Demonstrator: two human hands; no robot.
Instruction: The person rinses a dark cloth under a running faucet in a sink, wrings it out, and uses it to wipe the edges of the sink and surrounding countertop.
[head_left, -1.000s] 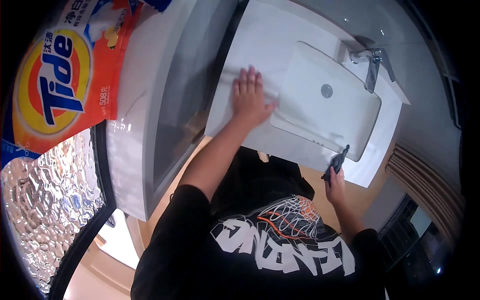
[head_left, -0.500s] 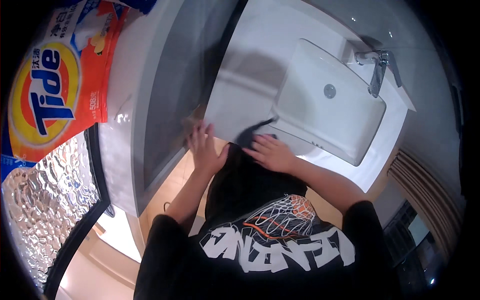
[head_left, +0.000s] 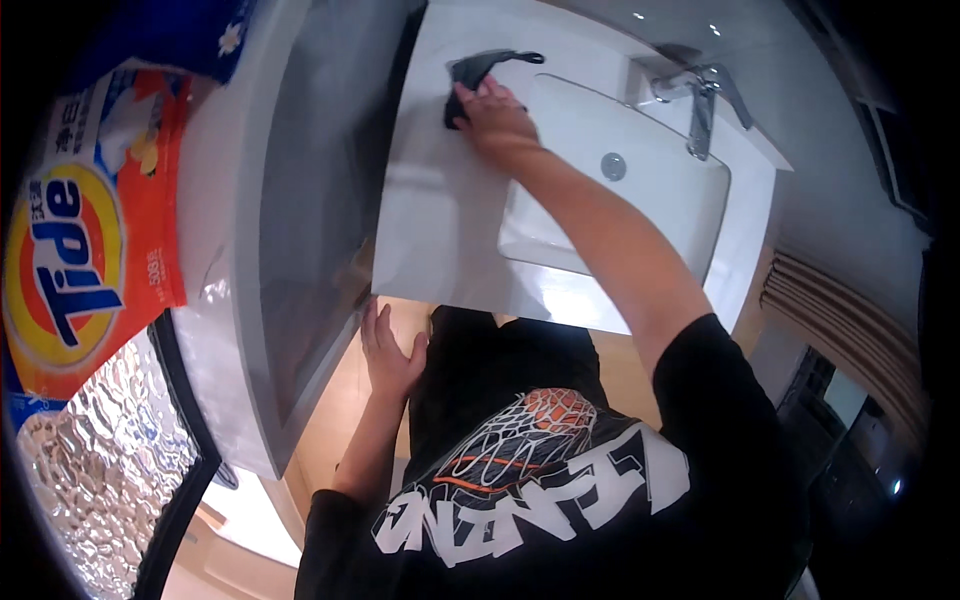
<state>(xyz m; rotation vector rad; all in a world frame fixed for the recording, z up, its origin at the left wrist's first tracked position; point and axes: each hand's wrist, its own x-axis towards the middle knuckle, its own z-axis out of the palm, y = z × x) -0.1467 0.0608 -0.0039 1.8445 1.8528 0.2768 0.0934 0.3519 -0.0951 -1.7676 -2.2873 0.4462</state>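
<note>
My right hand (head_left: pixel 497 118) reaches across the white sink counter (head_left: pixel 440 220) and presses down on a dark cloth (head_left: pixel 470 72) at the counter's far left corner, beside the basin (head_left: pixel 640 210). A strip of the cloth sticks out past my fingers. My left hand (head_left: pixel 388 352) hangs lower, open with fingers apart, just below the counter's front edge and next to the grey-fronted appliance (head_left: pixel 300 200). It holds nothing.
A chrome faucet (head_left: pixel 702 100) stands behind the basin, which has a round drain (head_left: pixel 613 166). An orange and blue detergent bag (head_left: pixel 90 230) lies on the white appliance at the left. Textured glass (head_left: pixel 90 470) fills the lower left. Wood-toned floor shows beneath the counter.
My right hand has carried the dark cloth from the counter's right front edge to the far left corner. My left hand has come off the countertop and dropped below its front edge.
</note>
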